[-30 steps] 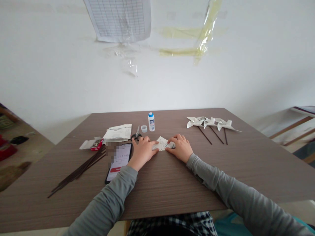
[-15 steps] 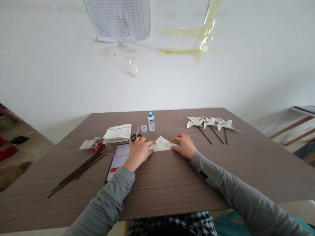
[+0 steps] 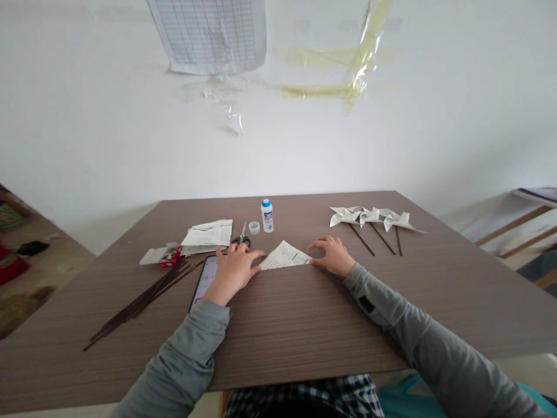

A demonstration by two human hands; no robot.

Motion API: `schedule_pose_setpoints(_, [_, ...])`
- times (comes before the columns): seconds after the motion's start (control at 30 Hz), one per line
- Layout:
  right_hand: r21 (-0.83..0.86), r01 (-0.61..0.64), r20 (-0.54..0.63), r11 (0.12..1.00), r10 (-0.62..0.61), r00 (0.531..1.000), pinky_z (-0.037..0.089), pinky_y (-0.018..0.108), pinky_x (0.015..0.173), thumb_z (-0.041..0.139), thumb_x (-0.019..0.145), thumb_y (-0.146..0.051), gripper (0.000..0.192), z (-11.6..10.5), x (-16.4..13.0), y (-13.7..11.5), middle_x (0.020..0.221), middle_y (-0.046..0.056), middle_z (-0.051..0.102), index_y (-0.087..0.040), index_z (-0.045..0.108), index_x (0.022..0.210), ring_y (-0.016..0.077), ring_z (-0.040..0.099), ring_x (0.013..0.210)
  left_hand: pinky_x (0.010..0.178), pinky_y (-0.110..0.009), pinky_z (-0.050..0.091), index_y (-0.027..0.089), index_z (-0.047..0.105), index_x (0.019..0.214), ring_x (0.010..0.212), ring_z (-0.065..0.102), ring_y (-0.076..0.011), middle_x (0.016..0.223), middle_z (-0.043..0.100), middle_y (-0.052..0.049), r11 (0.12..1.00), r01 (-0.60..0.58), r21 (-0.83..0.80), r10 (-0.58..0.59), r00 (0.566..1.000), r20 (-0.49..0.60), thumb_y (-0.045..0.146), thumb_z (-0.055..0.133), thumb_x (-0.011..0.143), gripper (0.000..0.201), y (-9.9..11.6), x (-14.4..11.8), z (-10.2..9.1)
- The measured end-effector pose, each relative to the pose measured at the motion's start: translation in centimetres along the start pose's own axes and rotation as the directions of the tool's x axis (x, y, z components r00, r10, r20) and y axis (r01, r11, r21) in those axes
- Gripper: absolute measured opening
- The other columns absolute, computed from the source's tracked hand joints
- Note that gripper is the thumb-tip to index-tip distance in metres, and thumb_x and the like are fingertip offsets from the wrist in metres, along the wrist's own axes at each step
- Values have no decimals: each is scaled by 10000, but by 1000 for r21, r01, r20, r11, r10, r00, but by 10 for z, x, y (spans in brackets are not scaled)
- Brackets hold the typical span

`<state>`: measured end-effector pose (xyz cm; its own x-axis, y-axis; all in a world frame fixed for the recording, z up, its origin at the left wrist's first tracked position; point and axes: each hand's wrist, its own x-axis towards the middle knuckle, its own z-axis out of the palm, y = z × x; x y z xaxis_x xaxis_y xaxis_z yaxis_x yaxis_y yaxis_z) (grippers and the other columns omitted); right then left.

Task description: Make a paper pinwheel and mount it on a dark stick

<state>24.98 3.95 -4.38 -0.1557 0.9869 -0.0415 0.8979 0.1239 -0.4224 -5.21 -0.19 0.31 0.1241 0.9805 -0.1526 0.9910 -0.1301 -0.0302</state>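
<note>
Both hands, the left hand [image 3: 234,269] and right hand [image 3: 331,257], are lying open, pinning the folded paper's [image 3: 285,256] ends flat against the bench [image 3: 304,325], holding its crease.

Home craft table [image 3: 304,325], taped wall [image 3: 331,87]

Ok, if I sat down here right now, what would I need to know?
Left hand presses flat on the left corner of the folded paper; right hand presses its right corner.
The paper lies as a triangle on the table, fold edge toward you.
Three finished pinwheels lie at the far right.
Spare sticks lie left, by the phone. Scissors, glue bottle and more paper sheets lie behind.
Done: one fold. Left, probably: cutting, gluing, adding a stick.
</note>
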Motion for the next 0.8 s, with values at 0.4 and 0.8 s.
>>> schedule_pose_setpoints(0.4, [-41,25,57,999,-23,998,533,515,1358,912,1047,-242,387,-6,5,13,1706,119,777,-360,984,1409,414,683,1629,1468,-895,343,513,767,1736,1745,570,-453,1773,734,-142,1000,-10,9,10,1000,15,294,665,1254,539,0,-2,-2])
schedule_pose_setpoints(0.8, [-35,68,32,997,-67,997,560,521,1356,877,1005,-165,389,-2,6,20,1695,72,806,-390,1028,1284,415,728,1591,1445,-890,346,521,753,1745,1735,552,-459,1751,731,-147,1000,-28,-11,28,999,20,249,638,1226,597,-5,0,3])
